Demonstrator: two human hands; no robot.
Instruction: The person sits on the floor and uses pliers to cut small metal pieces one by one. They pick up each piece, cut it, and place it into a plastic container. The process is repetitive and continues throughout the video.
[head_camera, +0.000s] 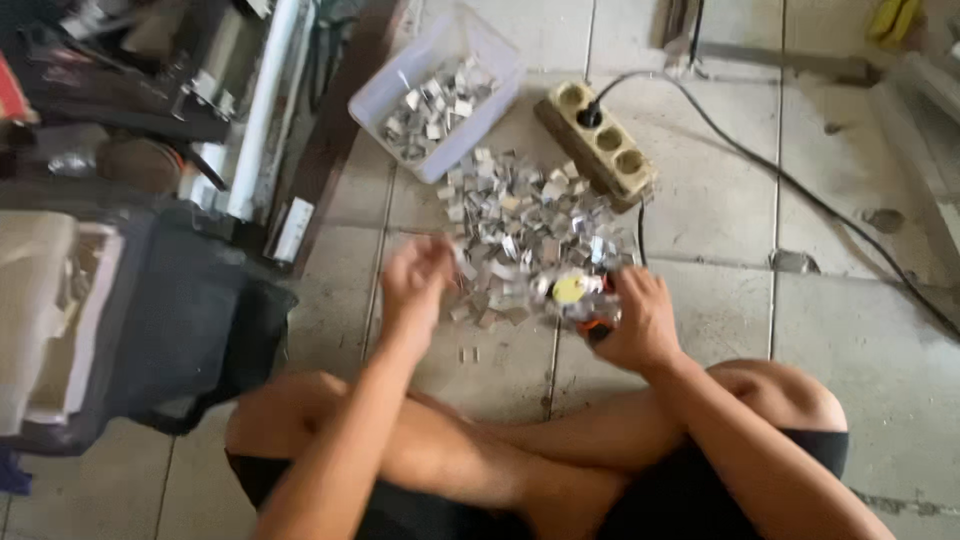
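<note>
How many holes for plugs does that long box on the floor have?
4 on the power strip: one at the far end, the next filled by a black plug, then two empty ones nearer the pile of metal pieces.

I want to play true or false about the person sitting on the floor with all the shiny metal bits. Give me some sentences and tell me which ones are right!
1. The pile of small metal pieces lies on the tiled floor. True.
2. The plastic tub is empty. False: it holds some of the same metal pieces.
3. A black cable is plugged into the power strip. True.
4. The right hand is raised high above the pile. False: it rests at the pile's near edge, beside a small yellow round thing.
5. The left hand is at the left edge of the pile. True; it is blurred, so its grip is unclear.
</note>
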